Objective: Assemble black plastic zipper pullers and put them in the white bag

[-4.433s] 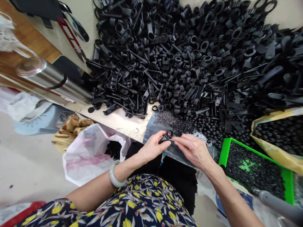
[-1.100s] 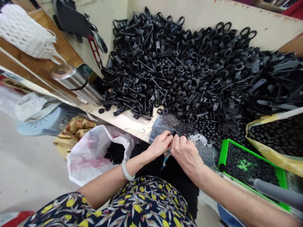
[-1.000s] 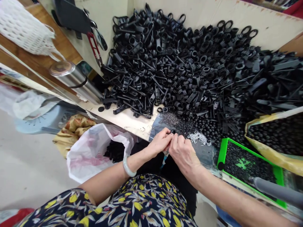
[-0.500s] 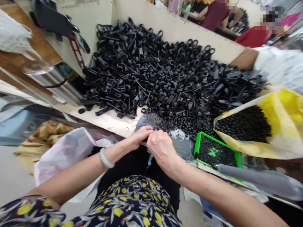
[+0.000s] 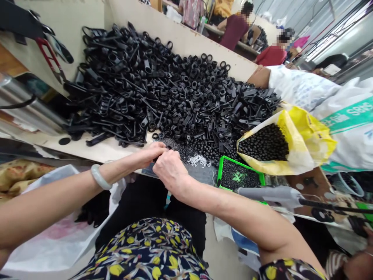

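My left hand [image 5: 155, 152] and my right hand [image 5: 171, 171] meet at the table's front edge, fingers closed and pressed together. Between the fingertips a bit of a small black plastic part [image 5: 168, 147] shows, mostly covered by my left fingers. My right fist hides whatever it grips. Below it a thin teal-and-white piece [image 5: 168, 199] sticks out; I cannot tell if it is held. Just beyond my hands lie tiny dark pieces [image 5: 177, 147], a little heap of white pins [image 5: 199, 160] and round black beads [image 5: 204, 147] by a grey mat [image 5: 201, 175].
A big pile of black plastic parts [image 5: 163, 85] covers the table. On the right are a green tray [image 5: 220, 171] of small black pieces, a yellow-white bag [image 5: 309, 132] of black beads and a grey power tool [image 5: 268, 194]. A steel flask [image 5: 37, 109] stands left. People sit behind.
The view has swung to the right, so the table's contents appear further left. Both hands stay together at the table edge, still closed. More of the right side is visible.
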Demonstrator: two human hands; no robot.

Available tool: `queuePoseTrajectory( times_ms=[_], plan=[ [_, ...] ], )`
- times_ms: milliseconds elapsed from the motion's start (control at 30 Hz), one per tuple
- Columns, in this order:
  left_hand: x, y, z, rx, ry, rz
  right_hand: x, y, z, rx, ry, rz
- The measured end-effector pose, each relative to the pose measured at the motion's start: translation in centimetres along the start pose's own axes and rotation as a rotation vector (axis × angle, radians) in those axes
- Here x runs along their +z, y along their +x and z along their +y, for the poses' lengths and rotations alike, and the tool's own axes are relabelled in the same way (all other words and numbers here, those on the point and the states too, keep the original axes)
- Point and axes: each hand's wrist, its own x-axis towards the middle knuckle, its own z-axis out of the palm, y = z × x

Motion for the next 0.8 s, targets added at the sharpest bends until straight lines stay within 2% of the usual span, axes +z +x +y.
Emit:
queuePoseTrajectory(
  times_ms=[67,167,233,300,367,433,500,567,667,800],
  plan=[
    [-0.4,-0.5,0.6,0.044,0.058,0.008,-0.5,-1.1,-0.3,-0.050,0.017,0.082],
    [-0.6,-2.1,1.4,0.163,0.123,-0.061,-0.3,-3.9,0.1,-0.127,0.079,0.194],
    [-0.2,-3.4,1.5,0.299,0.086,-0.075,1.2,-6.1,1.3,-0.093,0.152,0.187],
    [0.6,-4.5,1.1,0.341,-0.065,-0.066,3.8,-8.5,3.1,0.036,0.236,0.175],
    [1.6,-5.0,0.2,0.310,-0.239,-0.053,7.1,-10.4,5.2,0.206,0.336,0.223],
    [2.6,-5.2,-0.9,0.254,-0.367,-0.059,10.1,-11.8,7.1,0.305,0.365,0.255],
    [3.3,-5.3,-1.8,0.213,-0.431,-0.107,12.3,-12.6,8.6,0.297,0.317,0.238],
    [3.9,-5.6,-2.2,0.174,-0.478,-0.163,13.3,-13.0,9.5,0.251,0.253,0.210],
    [4.2,-6.4,-2.0,0.090,-0.597,-0.217,13.8,-13.2,10.1,0.212,0.181,0.181],
    [4.0,-7.1,-1.4,0.003,-0.675,-0.208,14.2,-13.0,10.4,0.218,0.129,0.162]
  ],
)
